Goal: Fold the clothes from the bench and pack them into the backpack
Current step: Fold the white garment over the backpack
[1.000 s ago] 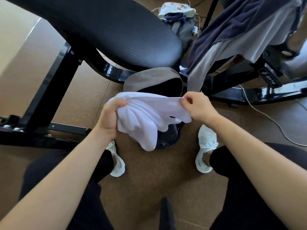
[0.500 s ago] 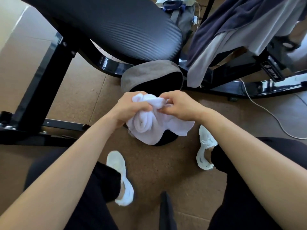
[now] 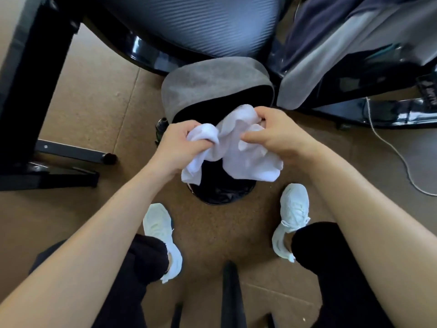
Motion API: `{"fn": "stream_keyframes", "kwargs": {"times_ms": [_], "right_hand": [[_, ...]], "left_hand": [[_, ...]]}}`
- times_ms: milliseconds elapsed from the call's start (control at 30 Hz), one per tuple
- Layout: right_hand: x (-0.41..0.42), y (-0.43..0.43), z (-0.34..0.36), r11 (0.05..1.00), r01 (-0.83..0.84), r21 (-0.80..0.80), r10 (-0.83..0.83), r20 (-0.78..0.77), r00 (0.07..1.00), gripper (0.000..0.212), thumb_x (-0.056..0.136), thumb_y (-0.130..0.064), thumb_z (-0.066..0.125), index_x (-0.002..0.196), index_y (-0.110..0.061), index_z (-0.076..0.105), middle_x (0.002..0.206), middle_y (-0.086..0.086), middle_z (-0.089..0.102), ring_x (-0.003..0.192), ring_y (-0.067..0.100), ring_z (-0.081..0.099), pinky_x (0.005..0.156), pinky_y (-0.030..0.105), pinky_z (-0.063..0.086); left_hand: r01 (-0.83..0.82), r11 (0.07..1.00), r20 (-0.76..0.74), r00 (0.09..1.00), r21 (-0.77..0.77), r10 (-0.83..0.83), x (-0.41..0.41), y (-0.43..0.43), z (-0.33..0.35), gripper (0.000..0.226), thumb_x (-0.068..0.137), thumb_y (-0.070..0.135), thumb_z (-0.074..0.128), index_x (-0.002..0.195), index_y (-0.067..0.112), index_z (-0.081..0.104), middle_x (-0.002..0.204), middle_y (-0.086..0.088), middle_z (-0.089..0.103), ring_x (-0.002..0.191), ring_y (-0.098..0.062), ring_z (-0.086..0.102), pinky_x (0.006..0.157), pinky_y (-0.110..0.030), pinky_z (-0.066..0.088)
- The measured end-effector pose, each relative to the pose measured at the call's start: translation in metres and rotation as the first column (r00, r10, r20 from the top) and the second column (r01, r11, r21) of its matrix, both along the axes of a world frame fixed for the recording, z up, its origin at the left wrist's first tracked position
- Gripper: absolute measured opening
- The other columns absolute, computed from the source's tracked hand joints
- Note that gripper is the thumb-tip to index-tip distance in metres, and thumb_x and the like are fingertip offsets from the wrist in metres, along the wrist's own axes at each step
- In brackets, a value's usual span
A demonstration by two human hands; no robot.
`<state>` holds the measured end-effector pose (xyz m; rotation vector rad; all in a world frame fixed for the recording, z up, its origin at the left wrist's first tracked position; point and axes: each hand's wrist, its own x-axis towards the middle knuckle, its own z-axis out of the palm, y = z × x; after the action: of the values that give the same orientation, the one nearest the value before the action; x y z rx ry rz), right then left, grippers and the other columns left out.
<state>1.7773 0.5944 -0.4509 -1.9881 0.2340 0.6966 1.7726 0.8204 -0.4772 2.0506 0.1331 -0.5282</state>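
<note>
At frame centre, the left hand (image 3: 176, 147) and right hand (image 3: 275, 133) each clamp their fingers on a bunched white garment (image 3: 238, 150) above the open backpack (image 3: 212, 88). Packing looks underway; next, push it down inside.

**LEGIBLE TEXT: NONE**

One marking noted. A dark label plate (image 3: 429, 91) sits on the black bench frame (image 3: 399, 113), at the right edge of the frame, above mid-height. Its pale characters are cut by the picture's border and too blurred to read. On the white garment (image 3: 248, 162), the backpack (image 3: 212, 84) and the white shoes (image 3: 294, 209), no print, logo or number can be made out.
</note>
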Motion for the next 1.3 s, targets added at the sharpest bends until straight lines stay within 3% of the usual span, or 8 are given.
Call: {"fn": "stream_keyframes", "kwargs": {"times_ms": [133, 267, 367, 467, 700, 900, 1133, 1300], "right_hand": [[-0.021, -0.009, 0.005, 0.991, -0.064, 0.115, 0.055, 0.076, 0.996, 0.042, 0.08, -0.013, 0.07, 0.12, -0.013, 0.055, 0.093, 0.024, 0.06, 0.077, 0.028, 0.054, 0.072, 0.043, 0.048], [-0.038, -0.015, 0.017, 0.981, 0.027, 0.191, -0.057, 0.149, 0.987, 0.09, 0.086, 0.0, 0.061, 0.158, -0.037, 0.024, 0.085, 0.035, 0.059, 0.076, 0.025, 0.052, 0.071, 0.039, 0.045], [-0.055, -0.007, 0.032, 0.944, 0.086, 0.319, -0.155, 0.197, 0.968, 0.05, 0.088, 0.011, 0.052, 0.13, -0.014, 0.066, 0.082, 0.03, 0.063, 0.072, 0.027, 0.054, 0.068, 0.039, 0.046], [-0.068, 0.003, 0.039, 0.885, 0.189, 0.425, -0.246, 0.082, 0.966, 0.04, 0.088, 0.019, 0.044, 0.091, -0.004, 0.076, 0.09, 0.016, 0.071, 0.081, 0.026, 0.065, 0.078, 0.04, 0.055], [-0.07, 0.007, 0.031, 0.967, -0.052, 0.248, -0.009, 0.237, 0.972, 0.07, 0.071, 0.02, 0.041, 0.124, -0.017, 0.07, 0.113, 0.017, 0.072, 0.103, 0.032, 0.071, 0.085, 0.058, 0.055], [-0.057, 0.003, 0.03, 0.952, -0.111, 0.285, 0.052, 0.206, 0.977, 0.069, 0.081, 0.026, 0.043, 0.139, -0.009, 0.057, 0.131, 0.007, 0.065, 0.114, 0.012, 0.069, 0.09, 0.029, 0.058], [-0.047, -0.003, 0.017, 0.998, -0.054, -0.036, 0.065, 0.554, 0.83, 0.006, 0.084, -0.014, 0.079, 0.088, -0.01, 0.077, 0.093, 0.005, 0.065, 0.082, 0.018, 0.066, 0.077, 0.039, 0.056], [-0.054, -0.004, 0.018, 0.967, -0.028, -0.254, 0.207, 0.715, 0.668, 0.049, 0.086, -0.055, 0.064, 0.068, -0.009, 0.068, 0.096, 0.003, 0.058, 0.097, 0.023, 0.049, 0.085, 0.034, 0.043]], "left_hand": [[-0.089, 0.996, 0.096, 0.991, 0.003, 0.088, -0.021, 0.005, -0.001, 0.009, 0.074, 0.028, 0.078, 0.075, 0.023, 0.07, 0.072, 0.005, 0.066, 0.073, -0.012, 0.057, 0.068, -0.04, 0.049], [-0.092, 0.995, 0.156, 0.983, -0.045, 0.098, -0.033, 0.01, 0.011, 0.024, 0.072, 0.027, 0.077, 0.085, 0.008, 0.071, 0.08, -0.012, 0.069, 0.073, -0.01, 0.057, 0.066, -0.033, 0.047], [-0.171, 0.97, 0.1, 0.977, -0.172, 0.19, -0.041, 0.003, 0.023, 0.028, 0.069, 0.022, 0.085, 0.085, 0.013, 0.064, 0.08, 0.0, 0.065, 0.075, -0.01, 0.06, 0.066, -0.027, 0.05], [-0.224, 0.944, 0.038, 0.97, -0.243, 0.24, -0.046, -0.005, 0.028, 0.029, 0.064, 0.024, 0.085, 0.079, 0.016, 0.061, 0.078, 0.0, 0.065, 0.076, -0.013, 0.063, 0.068, -0.031, 0.052], [-0.236, 0.847, -0.075, 0.971, -0.476, 0.229, -0.039, -0.014, 0.04, 0.024, 0.073, 0.006, 0.086, 0.092, 0.013, 0.074, 0.089, -0.01, 0.072, 0.085, -0.024, 0.07, 0.074, -0.037, 0.055], [-0.257, 0.823, -0.032, 0.959, -0.506, 0.28, -0.029, -0.014, 0.023, 0.014, 0.086, 0.009, 0.078, 0.097, 0.017, 0.076, 0.095, -0.007, 0.075, 0.092, -0.023, 0.07, 0.081, -0.039, 0.056], [-0.062, 0.905, 0.145, 0.98, -0.422, 0.135, -0.04, -0.028, 0.026, 0.019, 0.098, 0.004, 0.063, 0.105, 0.017, 0.076, 0.095, 0.009, 0.075, 0.092, -0.003, 0.066, 0.082, -0.021, 0.05], [-0.001, 0.915, 0.151, 0.986, -0.402, 0.068, -0.057, -0.029, 0.035, 0.022, 0.102, 0.011, 0.059, 0.116, 0.008, 0.076, 0.112, -0.005, 0.076, 0.108, -0.02, 0.07, 0.101, -0.045, 0.053]]}}
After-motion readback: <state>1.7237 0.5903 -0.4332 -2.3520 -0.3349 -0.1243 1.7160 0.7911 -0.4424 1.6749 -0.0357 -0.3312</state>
